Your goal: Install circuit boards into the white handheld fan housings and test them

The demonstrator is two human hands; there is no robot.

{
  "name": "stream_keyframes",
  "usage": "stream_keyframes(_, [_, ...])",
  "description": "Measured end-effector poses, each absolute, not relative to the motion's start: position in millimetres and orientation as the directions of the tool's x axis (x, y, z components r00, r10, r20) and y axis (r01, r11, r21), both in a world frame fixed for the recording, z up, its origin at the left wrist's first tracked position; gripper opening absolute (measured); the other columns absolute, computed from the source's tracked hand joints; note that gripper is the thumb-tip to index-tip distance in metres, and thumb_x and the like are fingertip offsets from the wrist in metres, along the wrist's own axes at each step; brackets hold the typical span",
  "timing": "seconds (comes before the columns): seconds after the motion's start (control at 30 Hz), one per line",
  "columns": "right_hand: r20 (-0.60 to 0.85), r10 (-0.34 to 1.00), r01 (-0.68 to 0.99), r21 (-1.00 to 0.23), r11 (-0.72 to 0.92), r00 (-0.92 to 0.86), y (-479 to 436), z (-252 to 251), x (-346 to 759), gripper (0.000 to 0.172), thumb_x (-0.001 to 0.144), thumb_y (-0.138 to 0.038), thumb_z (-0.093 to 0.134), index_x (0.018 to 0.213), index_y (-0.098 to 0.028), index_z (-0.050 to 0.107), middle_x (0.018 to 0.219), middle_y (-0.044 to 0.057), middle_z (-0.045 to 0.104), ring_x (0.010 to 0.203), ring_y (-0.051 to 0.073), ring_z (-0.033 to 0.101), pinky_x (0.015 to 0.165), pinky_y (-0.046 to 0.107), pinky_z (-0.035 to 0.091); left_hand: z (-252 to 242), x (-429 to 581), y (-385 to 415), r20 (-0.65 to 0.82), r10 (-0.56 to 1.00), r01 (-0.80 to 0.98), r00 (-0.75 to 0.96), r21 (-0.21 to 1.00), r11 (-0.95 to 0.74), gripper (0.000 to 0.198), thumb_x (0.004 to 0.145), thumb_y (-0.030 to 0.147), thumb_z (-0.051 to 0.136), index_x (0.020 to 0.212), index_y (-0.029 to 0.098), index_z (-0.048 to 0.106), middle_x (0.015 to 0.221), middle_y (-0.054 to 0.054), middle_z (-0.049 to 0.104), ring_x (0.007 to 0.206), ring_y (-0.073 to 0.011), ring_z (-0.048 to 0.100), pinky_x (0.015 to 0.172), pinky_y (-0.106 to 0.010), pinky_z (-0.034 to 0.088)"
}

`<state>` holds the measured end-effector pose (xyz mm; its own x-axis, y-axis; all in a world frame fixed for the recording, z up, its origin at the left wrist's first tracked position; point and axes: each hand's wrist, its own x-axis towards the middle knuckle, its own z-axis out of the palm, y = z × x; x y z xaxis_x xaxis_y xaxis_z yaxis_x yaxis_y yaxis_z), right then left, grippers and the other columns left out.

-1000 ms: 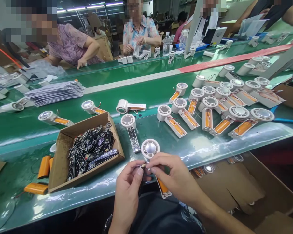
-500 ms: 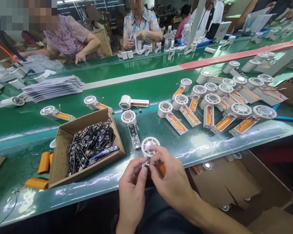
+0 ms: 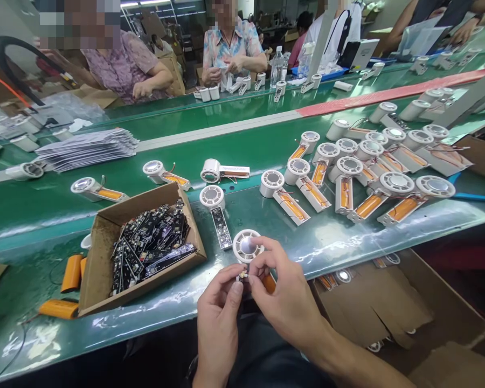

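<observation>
My left hand [image 3: 218,310] and my right hand [image 3: 281,293] meet at the table's front edge, both pinched on a small connector [image 3: 242,277] between their fingertips. It belongs to a white hand-held fan half-shell [image 3: 246,246] with a round head and an orange battery [image 3: 269,282], most of which my right hand hides. Just left stands a cardboard box [image 3: 101,258] full of black circuit boards [image 3: 153,245]. A fan shell with a black board fitted [image 3: 216,210] lies behind my hands.
Several open fan shells with orange batteries [image 3: 347,183] lie at the right on the green table [image 3: 347,242]. Loose orange batteries [image 3: 70,272] lie left of the box. A stack of flat bags [image 3: 87,148] sits far left. People work across the belt. An open carton [image 3: 388,307] stands below right.
My hands and the fan shell have shifted slightly; the fingers keep working on the connector. The view moved a little, and the worker at the far left pulled an arm back.
</observation>
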<state>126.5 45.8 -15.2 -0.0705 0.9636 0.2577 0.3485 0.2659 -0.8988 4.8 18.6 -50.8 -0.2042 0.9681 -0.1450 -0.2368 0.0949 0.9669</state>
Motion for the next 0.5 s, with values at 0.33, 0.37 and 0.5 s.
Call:
stream_keyframes(0.33, [0.258, 0.965, 0.351, -0.9, 0.259, -0.05, 45.8, -17.5, 125.8, 0.045, 0.076, -0.005, 0.049, 0.119, -0.018, 0.05, 0.068, -0.004, 0.061, 0.062, 0.013, 0.062, 0.066, 0.023, 0.052, -47.9, 4.4, 17.9, -0.124, 0.958, -0.153, -0.258, 0.985, 0.086, 0.019, 0.074, 0.037, 0.077, 0.088, 0.023, 0.078, 0.104, -0.007, 0.072, 0.1, -0.0226, 0.066, 0.089, -0.032, 0.054])
stream_keyframes(0.37, [0.259, 0.965, 0.351, -0.9, 0.259, -0.047, 46.0, -17.7, 126.0, 0.045, 0.076, -0.005, 0.05, 0.119, -0.018, 0.05, 0.068, -0.004, 0.061, 0.062, 0.013, 0.062, 0.067, 0.023, 0.052, -48.5, 4.0, 18.0, -0.119, 0.961, -0.153, -0.251, 0.985, 0.082, 0.019, 0.074, 0.037, 0.077, 0.088, 0.023, 0.078, 0.103, -0.007, 0.072, 0.1, -0.0226, 0.066, 0.089, -0.032, 0.054])
stream_keyframes(0.5, [0.278, 0.96, 0.35, -0.896, 0.273, -0.037, 44.8, -20.6, 123.8, 0.049, 0.076, -0.004, 0.049, 0.123, -0.019, 0.049, 0.07, -0.004, 0.064, 0.066, 0.014, 0.065, 0.07, 0.024, 0.054, -49.3, 4.5, 19.4, -0.107, 0.968, -0.14, -0.227, 0.987, 0.076, 0.021, 0.072, 0.039, 0.078, 0.084, 0.022, 0.079, 0.101, -0.009, 0.073, 0.097, -0.0244, 0.067, 0.088, -0.033, 0.055])
